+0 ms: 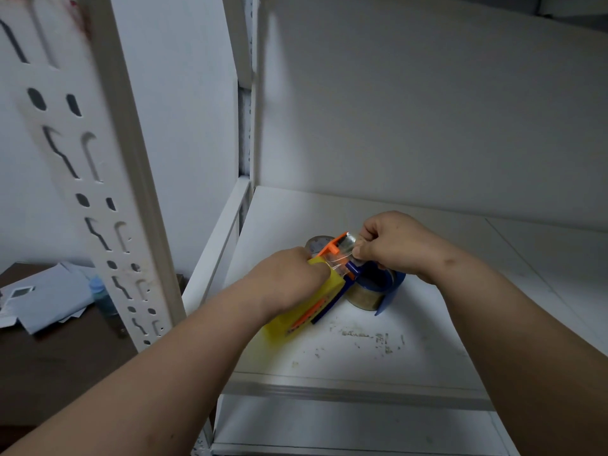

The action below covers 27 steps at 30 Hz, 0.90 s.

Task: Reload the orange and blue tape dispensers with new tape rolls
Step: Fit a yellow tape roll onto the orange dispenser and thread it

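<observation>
Orange tape dispenser [324, 284], yellow-handled, is held low over the white shelf [362, 340], the left hand [289, 278] clenched round its handle. Right hand [391, 246] pinches the clear tape end [348, 241] at the head. Likely risks: film sticking to itself, tearing, or slipping loose. Blue dispenser [378, 287] with its roll sits just behind.

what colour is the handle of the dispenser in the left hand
Yellow handle, with an orange strip along it; the head view shows it.

dim, cool indoor light | soft shadows | motion blur left | wide-angle edge bending
</observation>
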### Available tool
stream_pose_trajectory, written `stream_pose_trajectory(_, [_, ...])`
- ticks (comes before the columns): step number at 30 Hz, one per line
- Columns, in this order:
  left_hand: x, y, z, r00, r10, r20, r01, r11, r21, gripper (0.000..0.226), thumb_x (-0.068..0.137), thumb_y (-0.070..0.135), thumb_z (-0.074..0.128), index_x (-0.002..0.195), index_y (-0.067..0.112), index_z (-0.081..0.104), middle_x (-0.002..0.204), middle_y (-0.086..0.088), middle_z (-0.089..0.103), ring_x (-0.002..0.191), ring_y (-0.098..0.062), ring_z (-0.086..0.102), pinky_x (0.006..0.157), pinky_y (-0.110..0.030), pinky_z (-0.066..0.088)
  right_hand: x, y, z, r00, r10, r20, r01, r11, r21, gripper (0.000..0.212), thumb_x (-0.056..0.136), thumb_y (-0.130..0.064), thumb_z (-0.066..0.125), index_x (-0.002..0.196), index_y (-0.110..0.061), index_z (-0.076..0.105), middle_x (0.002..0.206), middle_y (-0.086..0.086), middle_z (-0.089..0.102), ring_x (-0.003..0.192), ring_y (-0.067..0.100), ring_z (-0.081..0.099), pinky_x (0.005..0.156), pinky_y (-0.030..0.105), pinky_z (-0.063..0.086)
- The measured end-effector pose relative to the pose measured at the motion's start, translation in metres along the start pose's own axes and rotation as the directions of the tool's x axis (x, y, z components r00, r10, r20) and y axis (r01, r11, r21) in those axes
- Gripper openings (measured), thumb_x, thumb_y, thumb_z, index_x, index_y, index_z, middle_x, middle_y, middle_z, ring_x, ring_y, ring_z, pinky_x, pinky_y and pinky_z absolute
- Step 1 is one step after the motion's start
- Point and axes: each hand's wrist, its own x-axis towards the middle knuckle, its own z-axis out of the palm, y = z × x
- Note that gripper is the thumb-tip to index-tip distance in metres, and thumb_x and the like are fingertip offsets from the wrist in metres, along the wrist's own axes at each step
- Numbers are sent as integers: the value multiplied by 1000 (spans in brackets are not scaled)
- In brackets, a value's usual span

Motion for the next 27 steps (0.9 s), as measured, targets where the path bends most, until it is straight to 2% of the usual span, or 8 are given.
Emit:
stream_pose_trajectory(4, [-4, -3, 6, 1000, -20, -15, 18, 993, -121, 27, 86, 50, 59, 87, 23, 61, 90, -6, 66, 77, -17, 61, 72, -36, 52, -1, 0, -1, 1000, -5, -31, 3, 998, -68, 15, 84, -14, 64, 80, 1, 63, 78, 15, 58, 68, 20, 49, 61, 31, 39])
stream_pose_trajectory(6, [-5, -4, 10, 998, -21, -59, 12, 987, -158, 37, 83, 54, 63, 89, 17, 63, 94, -11, 69, 82, -22, 66, 77, -42, 54, -1, 1, -2, 999, -11, -42, 8, 997, -72, 16, 85, -14, 62, 82, 2, 62, 77, 12, 53, 68, 21, 45, 61, 31, 36])
stream_pose_trajectory(10, [-4, -3, 15, 990, -32, -135, 10, 986, -164, 49, 75, 63, 66, 84, 15, 61, 88, -10, 72, 80, -24, 69, 77, -45, 56, 0, 6, -1, 997, -34, -68, 30, 998, -56, 15, 85, -15, 60, 84, 0, 62, 78, 9, 56, 70, 20, 48, 64, 32, 38])
stream_pose_trajectory(14, [-3, -2, 12, 988, -52, -146, 32, 989, -142, 61, 70, 69, 66, 84, 10, 63, 88, -11, 72, 80, -25, 69, 76, -44, 56, 2, 10, 1, 989, -45, -143, 41, 999, -28, 7, 85, -17, 59, 80, -12, 60, 80, -1, 59, 77, 19, 54, 67, 32, 43])
stream_pose_trajectory(18, [-4, -7, 5, 994, -70, -82, 51, 976, -213, 70, 69, 73, 63, 92, 8, 67, 89, -10, 73, 81, -26, 69, 72, -39, 55, 4, 6, 0, 983, -77, -168, 60, 993, -102, 19, 86, -22, 56, 69, -25, 49, 87, -2, 62, 85, 21, 56, 75, 34, 46])
stream_pose_trajectory(22, [-9, -13, -4, 986, -68, 150, 126, 899, -420, 48, 60, 45, 69, 100, 20, 69, 98, -12, 75, 87, -28, 72, 81, -42, 57, 6, 1, -1, 977, -111, -181, 60, 962, -266, 23, 88, -26, 51, 67, -27, 41, 86, -3, 57, 85, 22, 54, 82, 39, 44])
stream_pose_trajectory(24, [-9, -18, -2, 984, -50, 173, 128, 869, -478, 45, 60, 35, 71, 102, 19, 69, 96, -12, 77, 84, -29, 73, 78, -39, 58, 7, -1, -1, 970, -149, -195, 80, 943, -324, 21, 89, -25, 50, 69, -27, 42, 89, -3, 55, 84, 21, 52, 81, 38, 41])
stream_pose_trajectory(27, [-8, -24, 3, 992, -5, 130, 74, 843, -533, 31, 76, 30, 76, 104, 18, 70, 94, -11, 78, 88, -32, 73, 78, -41, 59, 9, -4, -1, 958, -181, -222, 98, 935, -340, 13, 89, -24, 49, 76, -27, 46, 91, -4, 55, 86, 21, 53, 79, 36, 41])
